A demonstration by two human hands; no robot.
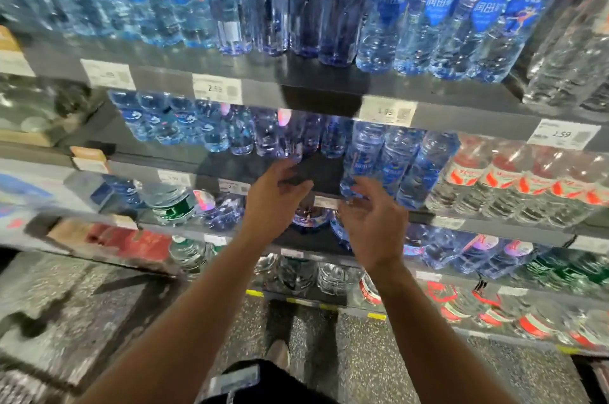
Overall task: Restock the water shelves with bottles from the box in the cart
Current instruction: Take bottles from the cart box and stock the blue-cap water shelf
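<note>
Both my hands are raised in front of the second shelf (323,179), where a bare dark gap lies between bottle rows. My left hand (273,199) has loosely spread fingers and holds nothing, just below a row of clear violet-tinted bottles (280,136). My right hand (372,222) is also empty, with its fingertips close to the base of a blue-labelled water bottle (362,159); I cannot tell if they touch. The cart and box are out of view.
Blue-labelled bottles (474,24) fill the top shelf. Red-labelled bottles (514,179) stand to the right on the second shelf. Lower shelves hold green-capped (171,206) and more red-labelled bottles (494,311). Speckled floor (379,354) and my shoe lie below.
</note>
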